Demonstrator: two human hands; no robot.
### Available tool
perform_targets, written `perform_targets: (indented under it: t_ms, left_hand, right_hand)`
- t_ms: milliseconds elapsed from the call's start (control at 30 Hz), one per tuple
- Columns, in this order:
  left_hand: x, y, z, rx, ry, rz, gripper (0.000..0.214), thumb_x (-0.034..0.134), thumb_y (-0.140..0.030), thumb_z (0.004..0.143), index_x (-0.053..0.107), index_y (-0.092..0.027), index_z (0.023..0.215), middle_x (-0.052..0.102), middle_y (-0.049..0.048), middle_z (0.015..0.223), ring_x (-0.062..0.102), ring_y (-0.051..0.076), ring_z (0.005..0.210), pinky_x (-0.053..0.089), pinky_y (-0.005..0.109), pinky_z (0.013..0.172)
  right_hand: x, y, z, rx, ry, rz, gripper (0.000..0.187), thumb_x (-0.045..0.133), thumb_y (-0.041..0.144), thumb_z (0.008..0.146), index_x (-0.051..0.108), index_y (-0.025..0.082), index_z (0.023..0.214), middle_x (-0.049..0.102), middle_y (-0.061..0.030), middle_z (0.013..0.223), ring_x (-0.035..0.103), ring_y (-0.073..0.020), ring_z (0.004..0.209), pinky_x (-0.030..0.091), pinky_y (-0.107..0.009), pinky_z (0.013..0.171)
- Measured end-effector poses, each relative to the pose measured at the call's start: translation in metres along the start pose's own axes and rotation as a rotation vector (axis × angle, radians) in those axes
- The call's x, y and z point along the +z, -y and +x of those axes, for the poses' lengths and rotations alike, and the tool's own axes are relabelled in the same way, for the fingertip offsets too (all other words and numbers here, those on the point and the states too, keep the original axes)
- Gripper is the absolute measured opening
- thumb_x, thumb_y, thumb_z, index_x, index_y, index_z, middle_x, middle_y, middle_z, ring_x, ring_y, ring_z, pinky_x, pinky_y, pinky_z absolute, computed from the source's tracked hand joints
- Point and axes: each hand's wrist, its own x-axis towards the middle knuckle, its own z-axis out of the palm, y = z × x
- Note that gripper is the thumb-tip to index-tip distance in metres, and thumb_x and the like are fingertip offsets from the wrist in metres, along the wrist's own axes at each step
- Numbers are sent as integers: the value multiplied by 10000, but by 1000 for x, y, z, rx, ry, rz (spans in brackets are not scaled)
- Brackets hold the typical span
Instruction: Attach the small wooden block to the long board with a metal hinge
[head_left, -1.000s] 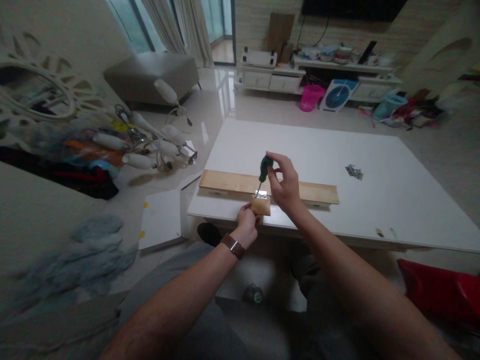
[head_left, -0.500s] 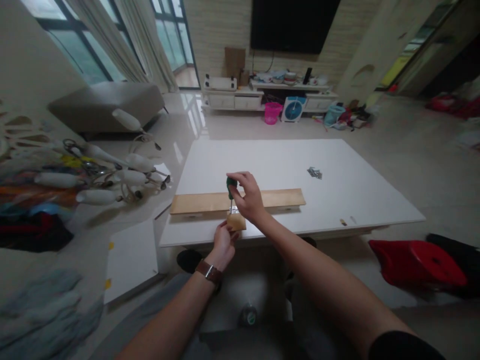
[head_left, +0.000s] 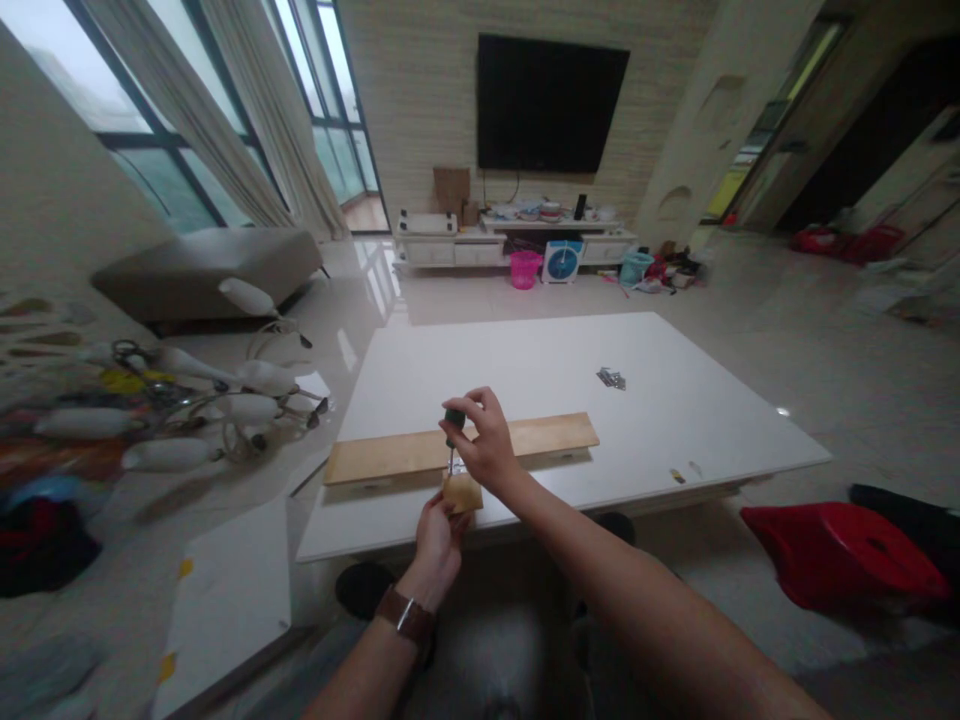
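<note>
My right hand (head_left: 487,445) is closed round the green handle of a screwdriver (head_left: 453,428), which stands upright with its tip down on a small wooden block (head_left: 462,492). My left hand (head_left: 439,530), with a brown watch strap at the wrist, grips that block from the near side at the front edge of the white table (head_left: 660,420). The block butts against a long wooden plank (head_left: 390,457) lying across the table. What lies under the tip is too small to make out.
A small pile of metal fittings (head_left: 611,378) lies further back on the table. A chandelier with white lamps (head_left: 225,385) and a white panel (head_left: 225,600) lie on the floor at left. A red stool (head_left: 840,565) lies at right. The TV unit (head_left: 517,245) stands far back.
The camera has tilted up and pulled back, so the room's far wall and TV came into view. Both hands stay on the screwdriver and the block.
</note>
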Motion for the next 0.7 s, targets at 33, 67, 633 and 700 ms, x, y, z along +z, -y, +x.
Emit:
perform_targets:
  t_ms: [33,67,633,700]
  left_hand:
    - [0,0,2,-4,-2,-2,283,483,58,873,614,-155,1005,688,51,849,646,138,668,495,243,625]
    - [0,1,2,-8,-7,-5,272,485,53,877,618,-150,998,683,50,836,639,139,659,491,243,617]
    - [0,5,2,-10,39,-47,243,534,24,866,650,-154,985,702,37,835,647,134,639,502,232,584]
    - [-1,8,5,1,48,-47,253,540,19,862,656,-155,1005,709,45,867,657,137,660,507,230,586]
  right_hand:
    - [1,0,-1,4,-9,1,216,733,231,921,748,269,1133,634,-71,1059,620,-241,1023,554,-422,931]
    - [2,-1,-1,1,-11,18,243,715,219,931,741,268,1168,644,-79,1096,626,-243,1055,556,-420,941]
    - [-1,-2,-4,-66,3,114,420,521,98,983,684,295,1316,706,-96,1255,652,-229,1197,571,-418,972]
    - [-2,-2,-4,-46,-3,95,353,585,126,970,715,297,1249,707,-79,1162,663,-229,1119,573,-411,936]
